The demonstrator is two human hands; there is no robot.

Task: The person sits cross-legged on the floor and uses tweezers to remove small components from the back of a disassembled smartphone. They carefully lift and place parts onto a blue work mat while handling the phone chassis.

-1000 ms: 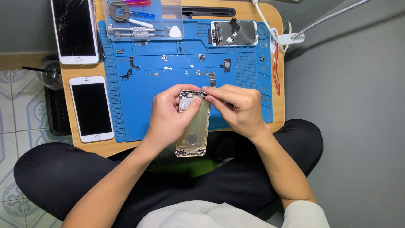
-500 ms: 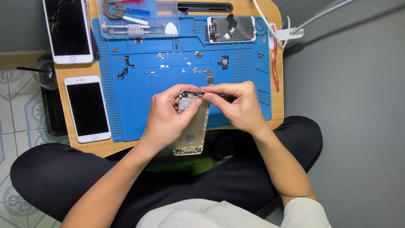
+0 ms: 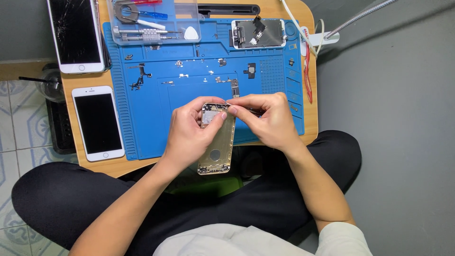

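Left hand (image 3: pixel 189 135) is wrapped around a gutted gold phone shell (image 3: pixel 218 142), held over the mat's near edge. Right hand (image 3: pixel 268 121) pinches thin tweezers (image 3: pixel 253 112) at the shell's top. Blue repair mat (image 3: pixel 156 118) behind; white phone (image 3: pixel 98 122) at 9 o'clock, cracked phone (image 3: pixel 75 35) at 10.

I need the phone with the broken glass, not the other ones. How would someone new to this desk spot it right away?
Start at the blue work mat on the wooden table and look off its left edge, where two white phones lie. The cracked phone is the far one, at the table's top left corner. Its dark screen is webbed with cracks, while the intact phone nearer the person shows smooth glass.
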